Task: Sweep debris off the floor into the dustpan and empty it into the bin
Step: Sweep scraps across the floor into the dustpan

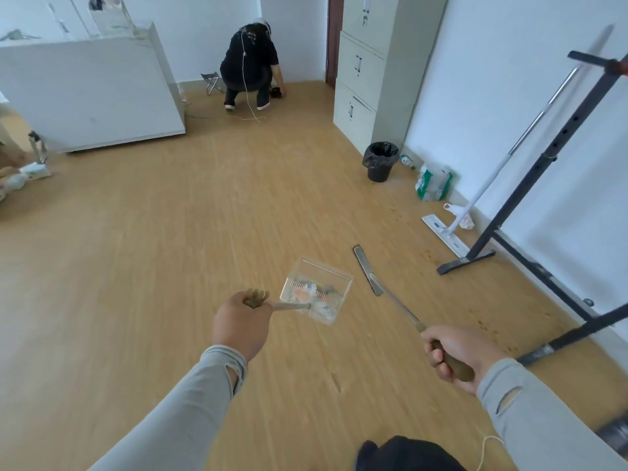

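Spilling is the main danger now. Your left hand (pixel 242 323) is closed around the handle of the dustpan (pixel 316 289), and the pan is loaded with debris (pixel 314 295): crumpled pale scraps and something orange, lying against the comb teeth inside. The pan looks to be lifted clear of the floor (pixel 170 249), though the blur makes this hard to confirm. If you tilt its open mouth downward while walking, the light scraps may slide out, because the walls are smooth, clear plastic and give no grip. A fast swing of the arm could do the same.

Your right hand (pixel 453 351) is wrapped tightly around the brown grip of the broom (pixel 368 270), a thin metal shaft ending in a long, flat, dark head. This head points far and left, just beside the pan but not touching it. If it knocks the pan wall, the load could jump out.

The bin (pixel 380 161) stands far to the right, near the grey cabinet (pixel 370 73), lined with a wrinkled black bag. Its mouth is round and seems narrower than the pan, so a careless pour may drop scraps beside it. On the way, the black metal stand (pixel 482 246) and the white flat mop (pixel 445 232) lie close to the right, and your foot could catch them.

Small brown specks (pixel 404 215) are seen on the wooden floor near the wall, so sweeping is probably not finished.
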Motion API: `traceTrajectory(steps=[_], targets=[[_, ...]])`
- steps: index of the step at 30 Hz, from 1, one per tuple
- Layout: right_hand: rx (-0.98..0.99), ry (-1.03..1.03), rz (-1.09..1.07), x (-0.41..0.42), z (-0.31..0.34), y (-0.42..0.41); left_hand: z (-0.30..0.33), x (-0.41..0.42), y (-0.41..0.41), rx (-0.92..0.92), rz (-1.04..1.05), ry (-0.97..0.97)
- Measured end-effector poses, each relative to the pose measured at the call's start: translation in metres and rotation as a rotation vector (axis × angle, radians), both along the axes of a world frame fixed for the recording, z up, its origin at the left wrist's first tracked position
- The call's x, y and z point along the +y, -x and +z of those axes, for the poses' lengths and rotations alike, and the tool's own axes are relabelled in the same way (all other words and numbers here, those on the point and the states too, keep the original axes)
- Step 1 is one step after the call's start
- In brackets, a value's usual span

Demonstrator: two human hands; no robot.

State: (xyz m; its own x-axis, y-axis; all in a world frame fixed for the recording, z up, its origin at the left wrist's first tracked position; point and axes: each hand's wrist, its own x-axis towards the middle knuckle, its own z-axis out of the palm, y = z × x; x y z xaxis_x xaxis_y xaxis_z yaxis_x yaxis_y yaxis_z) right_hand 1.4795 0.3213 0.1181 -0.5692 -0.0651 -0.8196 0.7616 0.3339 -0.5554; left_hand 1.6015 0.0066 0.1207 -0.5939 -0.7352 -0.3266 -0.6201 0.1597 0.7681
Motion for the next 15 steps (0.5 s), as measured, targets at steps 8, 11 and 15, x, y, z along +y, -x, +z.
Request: traceTrajectory(steps=[8,11,15], targets=[[-0.042,0.08,-0.071,-0.039,-0.028,0.126,-0.014,-0.031,0.13,-0.02,-0.003,-0.001],[-0.069,0.108,-0.087,-0.046,-0.03,0.183,-0.007,-0.034,0.193,-0.043,-0.014,0.019],[-0.08,0.111,-0.083,-0.055,-0.023,0.248,0.009,-0.036,0.265,-0.027,-0.033,0.031]])
